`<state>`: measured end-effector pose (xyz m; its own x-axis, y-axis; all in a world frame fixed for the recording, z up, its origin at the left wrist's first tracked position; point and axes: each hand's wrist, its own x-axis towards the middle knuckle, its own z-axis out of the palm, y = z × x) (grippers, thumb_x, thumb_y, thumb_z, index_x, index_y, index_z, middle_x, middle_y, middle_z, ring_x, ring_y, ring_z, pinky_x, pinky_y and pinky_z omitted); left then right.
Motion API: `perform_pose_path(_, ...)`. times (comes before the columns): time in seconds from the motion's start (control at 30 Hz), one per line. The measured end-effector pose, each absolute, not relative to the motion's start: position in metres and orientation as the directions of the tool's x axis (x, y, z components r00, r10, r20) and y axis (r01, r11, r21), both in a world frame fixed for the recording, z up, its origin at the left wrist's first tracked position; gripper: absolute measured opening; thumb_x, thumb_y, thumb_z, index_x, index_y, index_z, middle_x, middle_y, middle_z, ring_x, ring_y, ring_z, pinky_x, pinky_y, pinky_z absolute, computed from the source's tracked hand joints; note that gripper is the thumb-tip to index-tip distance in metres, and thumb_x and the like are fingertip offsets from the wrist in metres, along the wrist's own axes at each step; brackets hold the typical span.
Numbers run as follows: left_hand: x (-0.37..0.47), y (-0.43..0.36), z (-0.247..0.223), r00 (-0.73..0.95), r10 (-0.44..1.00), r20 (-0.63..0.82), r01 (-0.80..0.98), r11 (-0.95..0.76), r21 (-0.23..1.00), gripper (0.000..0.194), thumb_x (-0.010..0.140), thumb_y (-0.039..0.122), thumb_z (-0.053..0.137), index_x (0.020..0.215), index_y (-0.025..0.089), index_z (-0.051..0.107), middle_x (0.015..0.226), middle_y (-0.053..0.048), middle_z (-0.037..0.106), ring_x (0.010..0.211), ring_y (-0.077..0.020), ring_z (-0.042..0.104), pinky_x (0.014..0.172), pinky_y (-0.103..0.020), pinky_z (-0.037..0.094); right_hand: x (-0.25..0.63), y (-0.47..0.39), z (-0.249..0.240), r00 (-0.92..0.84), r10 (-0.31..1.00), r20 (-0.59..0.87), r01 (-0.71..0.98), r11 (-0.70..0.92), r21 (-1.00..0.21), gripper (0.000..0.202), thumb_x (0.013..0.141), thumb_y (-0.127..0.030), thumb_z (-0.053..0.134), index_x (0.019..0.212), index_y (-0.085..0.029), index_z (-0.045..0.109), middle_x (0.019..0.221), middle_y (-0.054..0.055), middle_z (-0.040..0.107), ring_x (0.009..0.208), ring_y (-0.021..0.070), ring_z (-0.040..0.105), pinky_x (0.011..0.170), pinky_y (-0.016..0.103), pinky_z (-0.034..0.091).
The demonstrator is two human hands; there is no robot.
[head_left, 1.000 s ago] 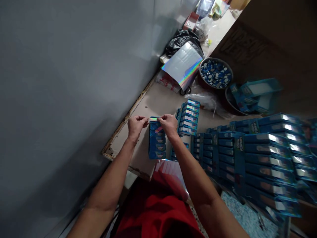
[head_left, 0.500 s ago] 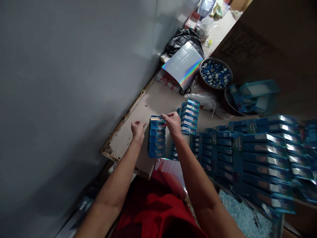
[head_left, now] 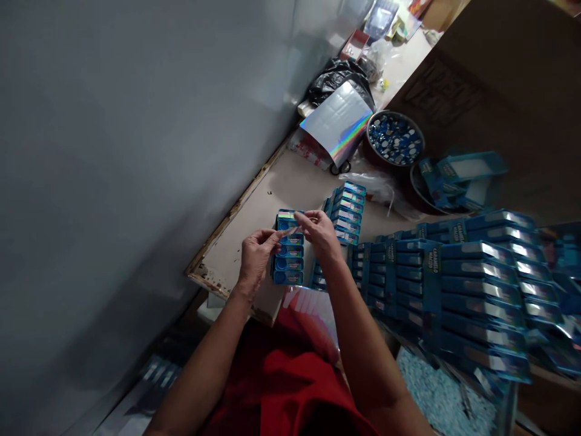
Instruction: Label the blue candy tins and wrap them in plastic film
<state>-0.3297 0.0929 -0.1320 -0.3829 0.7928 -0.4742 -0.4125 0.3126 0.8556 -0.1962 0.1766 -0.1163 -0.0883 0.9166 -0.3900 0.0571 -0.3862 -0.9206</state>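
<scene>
Between my fingertips, above a row of small blue boxes (head_left: 289, 264), is a small pale strip (head_left: 293, 231). My left hand (head_left: 256, 257) pinches its near end from the left. The fingers of my right hand (head_left: 320, 235) are closed at its other end. The boxes lie side by side near the table's corner, and the farthest one carries a shiny silver strip on its end. My fingers cover part of the upper boxes. Just beyond my right hand, another group of blue boxes (head_left: 349, 212) shows similar silver strips on its ends.
Tall stacks of blue boxes (head_left: 481, 284) crowd the right side. A bowl of blue and silver discs (head_left: 394, 139), scissors (head_left: 340, 168) and a holographic sheet (head_left: 338, 121) are at the back. A silvery sheet (head_left: 318, 303) lies by my lap. The wall (head_left: 136, 151) borders the left.
My left hand has moved right and up to meet my right hand over the boxes. The pale strip now shows between the fingers of both.
</scene>
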Motion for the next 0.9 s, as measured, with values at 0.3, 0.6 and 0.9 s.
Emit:
perform_pose_path(0.3, -0.363, 0.109, -0.146, -0.460, 0.803, -0.379, 0.039, 0.445, 0.894, 0.036, 0.071, 0.049, 0.082, 0.078, 0.015, 0.078, 0.063, -0.003, 0.069, 0.057, -0.0143, 0.060, 0.057, -0.024, 0.048, -0.199, 0.163, -0.139, 0.086, 0.968, -0.237, 0.216, -0.250, -0.944, 0.036, 0.064, -0.037, 0.079, 0.090, -0.021, 0.060, 0.070, -0.002, 0.070, 0.067, 0.0194, 0.066, 0.065, 0.030, 0.049)
perform_pose_path(0.6, -0.372, 0.131, -0.179, -0.456, 0.799, -0.392, 0.087, 0.479, 0.874, 0.034, 0.071, 0.049, 0.080, 0.079, 0.015, 0.077, 0.065, -0.004, 0.071, 0.058, -0.0163, 0.064, 0.059, -0.026, 0.050, -0.211, 0.176, -0.153, 0.111, 0.983, -0.145, 0.539, -0.182, -0.822, 0.028, 0.069, -0.033, 0.073, 0.093, -0.023, 0.061, 0.074, -0.002, 0.072, 0.070, 0.0208, 0.069, 0.069, 0.030, 0.047)
perform_pose_path(0.9, -0.363, 0.134, -0.204, -0.218, 0.668, -0.711, -0.439, 0.584, 0.683, 0.055, 0.051, 0.048, 0.094, 0.083, 0.012, 0.068, 0.076, -0.004, 0.070, 0.069, -0.0151, 0.066, 0.072, -0.029, 0.056, -0.206, 0.175, -0.165, 0.157, 0.985, -0.068, 0.644, -0.155, -0.749, 0.039, 0.067, -0.039, 0.078, 0.092, -0.024, 0.052, 0.089, 0.000, 0.062, 0.082, 0.0200, 0.058, 0.074, 0.030, 0.044)
